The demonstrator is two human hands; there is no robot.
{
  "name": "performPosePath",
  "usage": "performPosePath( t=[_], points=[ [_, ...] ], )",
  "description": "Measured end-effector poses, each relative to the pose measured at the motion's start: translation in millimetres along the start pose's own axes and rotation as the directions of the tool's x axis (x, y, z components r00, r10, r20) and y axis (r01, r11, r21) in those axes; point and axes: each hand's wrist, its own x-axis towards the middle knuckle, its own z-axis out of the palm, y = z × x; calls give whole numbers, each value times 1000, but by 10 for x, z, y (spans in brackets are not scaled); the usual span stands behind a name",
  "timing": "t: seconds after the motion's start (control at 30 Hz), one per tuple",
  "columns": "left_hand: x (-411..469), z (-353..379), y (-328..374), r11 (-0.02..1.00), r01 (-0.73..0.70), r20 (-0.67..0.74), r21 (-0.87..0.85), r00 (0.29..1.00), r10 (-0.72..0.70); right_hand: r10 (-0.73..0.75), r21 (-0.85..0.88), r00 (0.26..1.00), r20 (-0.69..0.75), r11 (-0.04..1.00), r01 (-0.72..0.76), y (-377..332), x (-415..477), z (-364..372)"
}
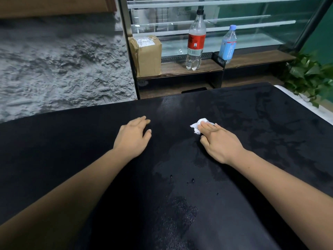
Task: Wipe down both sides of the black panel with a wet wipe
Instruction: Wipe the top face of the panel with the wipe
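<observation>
A large black panel [72, 141] lies flat and fills most of the view, with wet streaks and patches across its middle and right half. My right hand [219, 141] presses a crumpled white wet wipe [197, 125] onto the panel with straight fingers; part of the wipe is hidden under the fingers. My left hand [134, 135] rests flat on the panel to the left of the wipe, fingers relaxed and holding nothing.
Beyond the panel's far edge stands a glass display case on a wooden shelf with a brown parcel [146, 55], a red-labelled bottle [196, 42] and a blue bottle [228, 45]. A leafy plant [310, 78] sits at the far right. A rough grey wall [63, 69] is at left.
</observation>
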Motion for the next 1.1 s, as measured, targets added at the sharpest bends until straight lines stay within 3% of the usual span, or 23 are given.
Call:
performPosePath(
  t=[0.4,0.8,1.1],
  points=[
    [-806,-13,56,998,54,-25,10,998,-54,35,-3,998,45,999,-35,-136,-9,-91],
    [-892,61,105,993,105,-64,58,993,-102,133,44,988,74,990,-137,-169,41,-32],
    [-913,65,112,992,100,-91,76,991,-93,-15,57,999,32,998,13,-634,-233,15]
  ],
)
